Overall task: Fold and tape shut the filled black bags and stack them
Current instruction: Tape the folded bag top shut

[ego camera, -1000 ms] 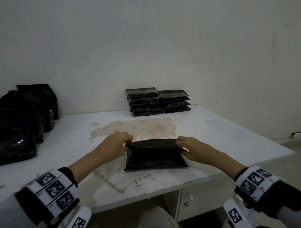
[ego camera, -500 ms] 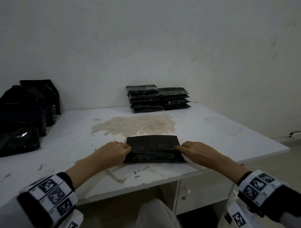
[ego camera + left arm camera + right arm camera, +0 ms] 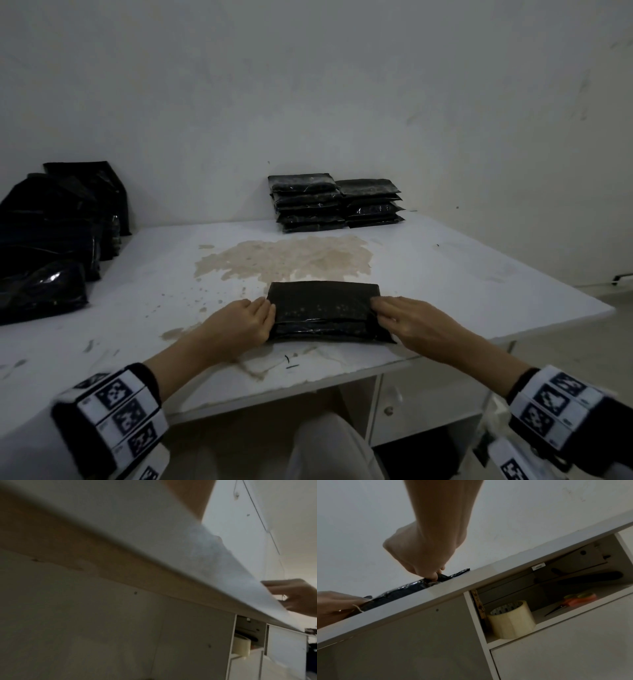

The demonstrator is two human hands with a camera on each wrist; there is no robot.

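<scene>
We note that the black bag (image 3: 323,310), which a second ago had its top flap raised between the hands, now lies folded over on itself, as it did half a second ago. The hands have shifted little since then; the left hand (image 3: 245,323) now shows straighter fingers along the bag's left end.

The bag rests flat on the white table (image 3: 479,284), near its front edge and just in front of the brown stain (image 3: 287,257). It sits between the two hands, each touching one short end. The left hand lies against the left end with fingers fairly straight, pressing. The right hand (image 3: 406,320) is at the right end; in the right wrist view its fingers curl down and pinch the bag's edge.

Two stacks of finished bags (image 3: 334,202) stand side by side at the back of the table. A heap of loose black bags (image 3: 51,236) sits on the left. A roll of tape (image 3: 511,619) and scissors (image 3: 573,601) lie in the open compartment under the tabletop.
</scene>
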